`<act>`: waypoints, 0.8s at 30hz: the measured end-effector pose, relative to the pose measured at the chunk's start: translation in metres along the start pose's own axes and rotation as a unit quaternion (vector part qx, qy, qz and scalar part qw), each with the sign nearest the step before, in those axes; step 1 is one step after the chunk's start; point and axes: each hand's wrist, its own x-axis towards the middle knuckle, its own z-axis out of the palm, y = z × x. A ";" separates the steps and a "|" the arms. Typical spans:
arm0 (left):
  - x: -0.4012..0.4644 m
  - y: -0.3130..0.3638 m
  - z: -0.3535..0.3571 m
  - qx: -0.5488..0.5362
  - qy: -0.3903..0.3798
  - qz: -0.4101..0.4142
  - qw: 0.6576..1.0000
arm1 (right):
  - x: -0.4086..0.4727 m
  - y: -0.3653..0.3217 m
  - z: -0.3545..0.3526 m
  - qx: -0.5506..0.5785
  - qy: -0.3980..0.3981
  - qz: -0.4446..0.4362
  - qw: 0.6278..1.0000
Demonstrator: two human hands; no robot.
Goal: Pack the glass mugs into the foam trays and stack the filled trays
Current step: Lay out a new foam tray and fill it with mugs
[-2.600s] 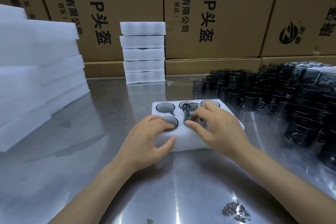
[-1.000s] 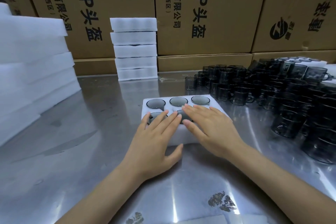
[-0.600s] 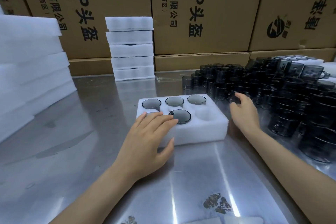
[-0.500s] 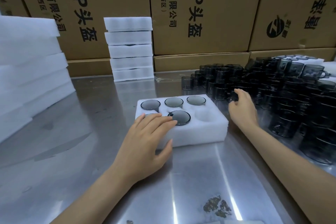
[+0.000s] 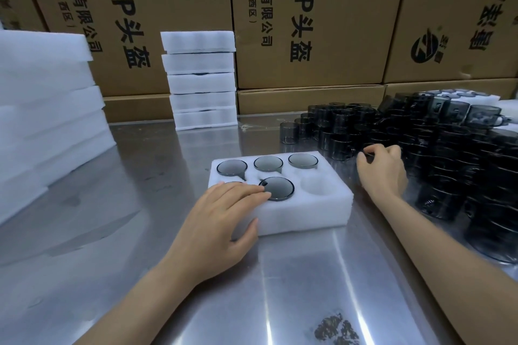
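Note:
A white foam tray [image 5: 305,214] lies on the steel table in front of me. Dark glass mugs fill its back row and the front middle pocket [image 5: 277,188]; the front right pocket [image 5: 316,186] is empty, and the front left one is under my fingers. My left hand [image 5: 221,217] rests flat on the tray's front left corner, thumb against its side. My right hand [image 5: 381,169] is at the near edge of the loose dark mugs [image 5: 437,154] on the right, its fingers curled round a mug there.
A stack of several filled foam trays [image 5: 200,80] stands at the back centre. Tall piles of foam sheets [image 5: 42,109] occupy the left. Cardboard boxes [image 5: 308,17] wall off the back. Loose mugs crowd the whole right side.
My right hand left the tray and reached right into the loose mugs, where its fingers closed on one. The left hand stayed on the tray.

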 end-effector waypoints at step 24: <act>-0.008 0.006 -0.004 0.009 -0.014 -0.025 1.000 | -0.088 -0.058 -0.046 0.123 0.083 -0.338 0.929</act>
